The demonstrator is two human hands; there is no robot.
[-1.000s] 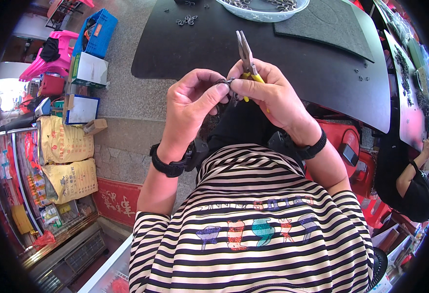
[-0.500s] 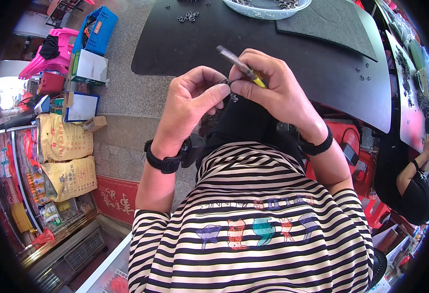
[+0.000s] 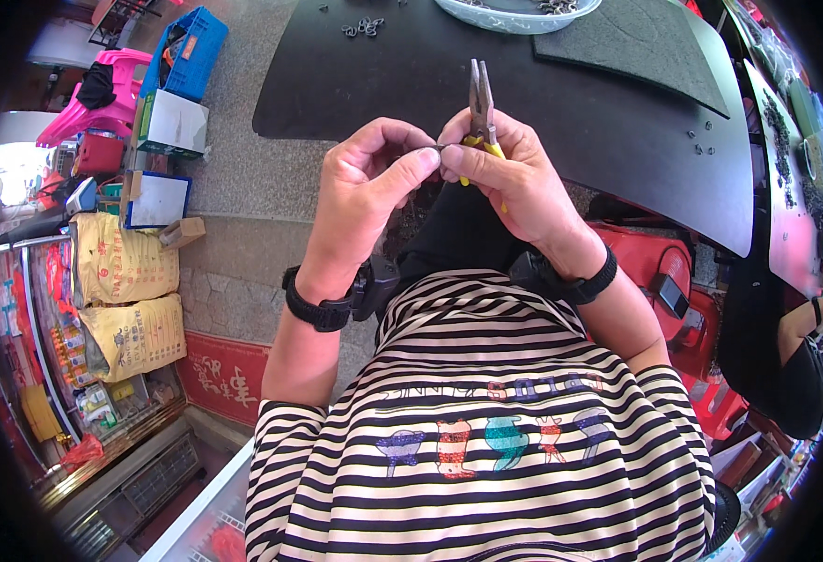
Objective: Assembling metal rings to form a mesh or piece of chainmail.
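Above my lap, near the table's front edge, my left hand (image 3: pixel 363 183) and my right hand (image 3: pixel 522 178) meet at the fingertips. Thumb and forefinger of each pinch at a small dark piece (image 3: pixel 439 148), too small and too covered to name. Needle-nose pliers (image 3: pixel 480 98) with yellow handles rest in my right hand, their grey jaws pointing up and away from me, slightly parted. No object sits between the jaws.
On the black table (image 3: pixel 383 84) lie several small metal rings (image 3: pixel 363 28), a clear plastic bowl (image 3: pixel 514 21) of metal pieces and a dark mat (image 3: pixel 631 56). A red chair (image 3: pixel 631 258) stands at the right, near another person's arm (image 3: pixel 800 328). Yellow sacks (image 3: pixel 135 337) are at the left.
The pliers have swung from leaning left to nearly upright, their jaws now showing side on. My right hand has turned with them; both hands still meet at the fingertips.
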